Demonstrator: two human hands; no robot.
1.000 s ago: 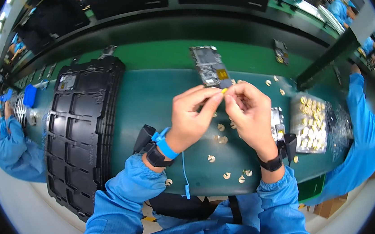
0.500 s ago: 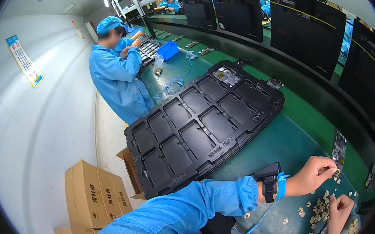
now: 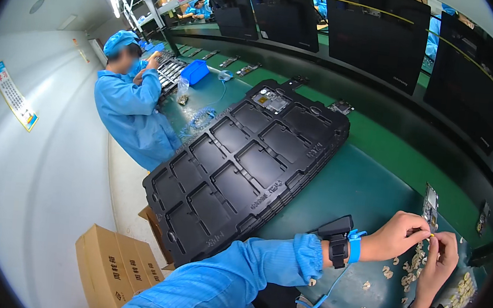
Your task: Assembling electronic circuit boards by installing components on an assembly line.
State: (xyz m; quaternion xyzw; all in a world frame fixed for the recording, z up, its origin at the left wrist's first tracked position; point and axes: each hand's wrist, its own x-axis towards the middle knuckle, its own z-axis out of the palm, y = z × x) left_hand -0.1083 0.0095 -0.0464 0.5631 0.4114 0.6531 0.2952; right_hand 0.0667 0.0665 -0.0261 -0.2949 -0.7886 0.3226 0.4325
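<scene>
My left hand (image 3: 399, 236) reaches over the right side of the bench, thumb and forefinger pinched on a small yellow piece (image 3: 431, 235) whose kind is too small to make out. From the right, my right hand (image 3: 443, 256) meets it, its fingertips closed at the same piece. Just beyond my fingertips lies a narrow circuit board (image 3: 430, 202). Beneath and around my hands are scattered several small cream-coloured, crescent-like pieces (image 3: 388, 273). A clear bag (image 3: 457, 299) of similar pieces lies beside my right wrist.
A large black compartment tray (image 3: 240, 153) spans the bench, one circuit board (image 3: 270, 100) in its far corner. More boards (image 3: 249, 69) line the green strip below dark panels (image 3: 377, 39). A blue cord (image 3: 327, 298) trails from my left wristband. A co-worker (image 3: 130, 101) works at far left; cartons (image 3: 117, 263) stand below.
My right hand has come up to my left hand, and their fingertips now meet at the yellow piece. The whole view has shifted, moving the scene leftward.
</scene>
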